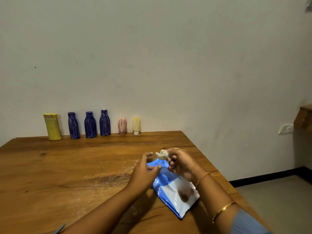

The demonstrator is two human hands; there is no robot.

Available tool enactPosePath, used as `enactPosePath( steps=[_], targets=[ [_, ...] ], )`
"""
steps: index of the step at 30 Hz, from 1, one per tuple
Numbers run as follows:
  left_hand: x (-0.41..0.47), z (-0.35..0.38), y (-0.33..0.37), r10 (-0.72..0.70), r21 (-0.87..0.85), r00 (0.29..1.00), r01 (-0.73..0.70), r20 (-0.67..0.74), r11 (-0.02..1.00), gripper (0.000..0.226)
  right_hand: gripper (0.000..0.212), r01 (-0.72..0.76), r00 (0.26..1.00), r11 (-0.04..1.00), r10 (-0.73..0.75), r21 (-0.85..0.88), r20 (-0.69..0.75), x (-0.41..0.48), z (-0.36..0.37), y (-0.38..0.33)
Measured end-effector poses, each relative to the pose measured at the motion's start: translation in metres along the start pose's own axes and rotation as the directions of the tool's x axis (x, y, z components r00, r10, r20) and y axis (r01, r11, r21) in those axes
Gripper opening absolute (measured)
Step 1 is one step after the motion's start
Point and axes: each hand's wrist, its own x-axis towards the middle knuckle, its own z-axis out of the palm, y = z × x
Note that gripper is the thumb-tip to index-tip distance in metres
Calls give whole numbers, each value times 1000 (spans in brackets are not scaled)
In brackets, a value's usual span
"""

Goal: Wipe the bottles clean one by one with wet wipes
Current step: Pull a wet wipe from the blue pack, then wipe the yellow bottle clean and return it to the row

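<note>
Wooden table [67, 166], left hand [143, 173] fingers [147, 157] spread above wipes pack [168, 191], right hand [181, 163] fingers [171, 165] pinching crumpled wipe [162, 154]

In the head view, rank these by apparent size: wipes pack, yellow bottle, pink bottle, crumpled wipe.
1. Wipes pack, though it lies nearest the camera, which inflates it.
2. Yellow bottle.
3. Pink bottle and wipe: too alike to rank, and the wipe is nearer.
</note>
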Motion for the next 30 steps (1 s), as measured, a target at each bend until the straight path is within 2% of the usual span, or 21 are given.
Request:
enactPosePath(
  steps=[2, 5, 7, 11, 14, 16, 20, 22, 24, 26, 28, 30],
  targets=[
    [1, -9, 9, -33, -169, 997, 21, -65, 985, 31, 20, -87, 993, 996, 86, 2, 81, -5, 11, -2],
    [-1, -28, 16, -60, -250, 992, 30, -111, 968, 5, 14, -117, 979, 991, 125, -60, 162, -14, 28, -5],
    [-5, -39, 19, -97, -267, 988, 61, -122, 962, 6, 16, -61, 977, 990, 86, -131, 194, -21, 38, -6],
    [-20, -64, 20, -160, -280, 979, 119, -129, 953, 7, 37, 51, 967, 965, 17, -258, 255, -34, 66, -4],
    [-33, -83, 21, -200, -329, 970, 145, -141, 933, 10, 24, 149, 970, 916, -62, -372, 236, -41, 92, -2],
    [-41, -100, 21, -238, -396, 958, 160, -157, 904, 11, 16, 176, 972, 912, -103, -370, 210, -44, 110, -1],
    [-52, -134, 18, -314, -530, 930, 171, -191, 830, 12, 23, 113, 976, 957, -56, -267, 210, -51, 141, 3],
    [-53, -151, 13, -321, -498, 916, 168, -241, 851, 12, 29, 126, 979, 940, -66, -317, 193, -52, 157, 5],
    [-51, -168, 7, -304, -425, 907, 162, -293, 890, 9, 34, 248, 962, 859, -163, -447, 220, -48, 174, 8],
    [-45, -183, 0, -266, -327, 910, 157, -319, 932, 10, 33, 387, 913, 764, -237, -517, 332, -42, 189, 10],
    [-37, -197, -4, -226, -236, 912, 150, -342, 960, 12, 18, 437, 875, 731, -212, -524, 435, -34, 203, 9],
    [-25, -210, -9, -199, -178, 905, 140, -375, 974, 13, 14, 427, 866, 738, -169, -522, 470, -22, 217, 8]
  ],
)
